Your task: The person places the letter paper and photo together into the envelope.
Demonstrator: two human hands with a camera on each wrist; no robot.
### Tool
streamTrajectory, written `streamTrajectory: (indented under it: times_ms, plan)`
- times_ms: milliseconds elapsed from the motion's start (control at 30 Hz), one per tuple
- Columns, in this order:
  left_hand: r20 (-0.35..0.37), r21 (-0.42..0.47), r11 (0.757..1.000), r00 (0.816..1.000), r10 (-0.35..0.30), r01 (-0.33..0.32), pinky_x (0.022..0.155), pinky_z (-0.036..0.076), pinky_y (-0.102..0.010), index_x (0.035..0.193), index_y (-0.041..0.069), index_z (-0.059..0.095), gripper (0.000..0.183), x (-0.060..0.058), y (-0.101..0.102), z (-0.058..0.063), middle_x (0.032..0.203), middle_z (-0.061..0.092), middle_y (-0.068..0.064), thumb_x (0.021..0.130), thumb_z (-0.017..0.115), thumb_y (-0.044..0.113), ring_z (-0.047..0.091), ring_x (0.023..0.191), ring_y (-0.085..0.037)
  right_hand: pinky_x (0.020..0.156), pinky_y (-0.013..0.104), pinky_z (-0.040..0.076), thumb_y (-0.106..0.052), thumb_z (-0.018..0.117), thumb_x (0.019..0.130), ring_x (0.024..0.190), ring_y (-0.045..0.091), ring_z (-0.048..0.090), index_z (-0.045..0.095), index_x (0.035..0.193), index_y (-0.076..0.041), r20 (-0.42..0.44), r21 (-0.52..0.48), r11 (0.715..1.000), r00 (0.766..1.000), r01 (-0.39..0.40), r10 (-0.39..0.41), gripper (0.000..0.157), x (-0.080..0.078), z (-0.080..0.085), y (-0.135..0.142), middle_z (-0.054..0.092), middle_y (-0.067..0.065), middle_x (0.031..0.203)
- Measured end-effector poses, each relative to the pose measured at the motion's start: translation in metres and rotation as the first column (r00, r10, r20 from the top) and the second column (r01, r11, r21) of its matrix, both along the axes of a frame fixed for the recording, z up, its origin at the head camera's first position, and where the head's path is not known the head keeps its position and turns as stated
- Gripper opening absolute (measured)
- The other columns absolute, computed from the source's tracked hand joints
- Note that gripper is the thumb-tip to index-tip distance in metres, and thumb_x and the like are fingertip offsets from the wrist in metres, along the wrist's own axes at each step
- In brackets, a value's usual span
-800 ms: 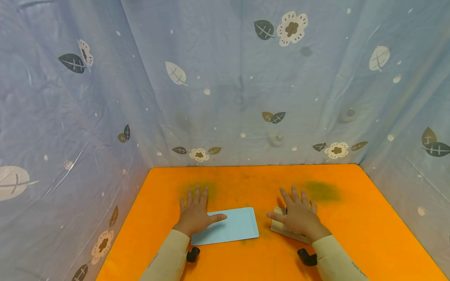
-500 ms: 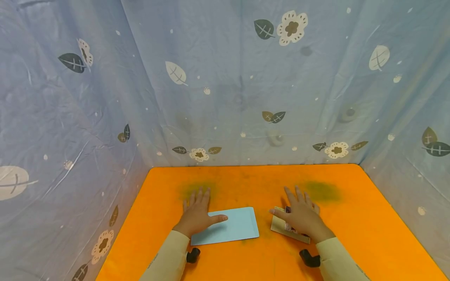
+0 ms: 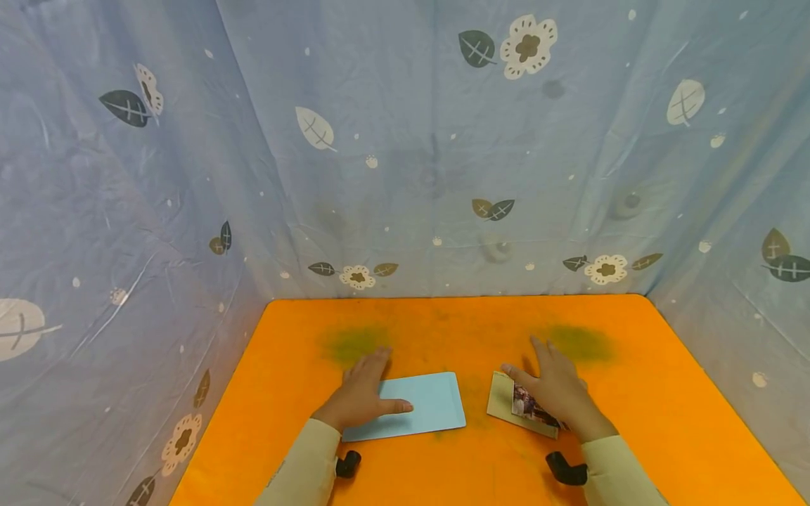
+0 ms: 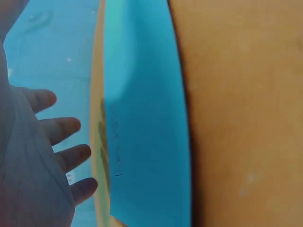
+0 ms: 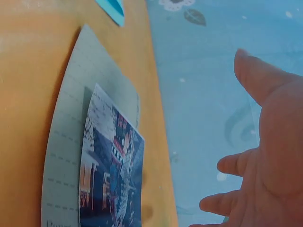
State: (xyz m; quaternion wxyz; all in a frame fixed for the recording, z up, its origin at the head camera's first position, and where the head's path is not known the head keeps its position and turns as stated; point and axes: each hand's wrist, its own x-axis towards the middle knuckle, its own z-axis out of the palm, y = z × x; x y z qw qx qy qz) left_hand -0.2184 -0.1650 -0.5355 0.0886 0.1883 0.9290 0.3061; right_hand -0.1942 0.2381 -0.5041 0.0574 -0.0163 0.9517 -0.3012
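A light blue envelope-like rectangle (image 3: pixel 433 400) lies flat on the table, left of the middle. Over its left part hovers my left hand (image 3: pixel 357 399), its thumb stretched across the blue surface; in the left wrist view the fingers are spread and apart from the envelope (image 4: pixel 147 118). To the right lies a beige sheet with dashed lines (image 5: pixel 61 156), and on top of it a printed picture card (image 5: pixel 113 165). My right hand (image 3: pixel 560 390) is above the picture card (image 3: pixel 526 403), covering part of it. In the right wrist view its fingers hold nothing.
The orange table (image 3: pixel 443 337) bears greenish stains near its far side. Patterned blue curtains (image 3: pixel 405 176) enclose it at the back and both sides. Black wrist-worn pieces (image 3: pixel 566 469) stick out below the sleeves.
Both hands have drawn back a little and turned, their fingers less spread in the head view. The right hand has moved right, uncovering more of the picture card. The envelope stays put.
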Motion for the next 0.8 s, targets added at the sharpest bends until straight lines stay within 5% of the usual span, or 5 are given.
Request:
streamTrajectory:
  times_ms: [367,800]
  plan:
    - [0.054,0.016,0.999,0.998,-0.029,0.028,0.119,0.012,-0.081,0.174,0.016,0.029,0.123,0.003,0.001,-0.004,0.178,0.024,-0.011,0.081,0.087,0.071,0.021,0.161,-0.042,0.112,0.087,0.016,-0.076,0.056,0.102,0.153,0.068,0.008,0.008,0.171,0.007,0.045,-0.134,0.991,0.999,0.029,-0.023,0.118,0.002,-0.001,0.011,0.008,0.041,0.172]
    - [0.091,-0.014,0.996,0.992,-0.084,0.086,0.12,0.012,-0.076,0.167,0.018,0.046,0.12,0.005,0.003,-0.007,0.179,0.019,-0.014,0.07,0.098,0.066,0.01,0.161,-0.05,0.11,0.088,0.02,-0.077,0.054,0.102,0.149,0.071,0.009,0.008,0.171,0.007,0.094,-0.126,0.989,0.993,0.077,-0.065,0.117,0.003,-0.007,0.02,0.008,0.045,0.168]
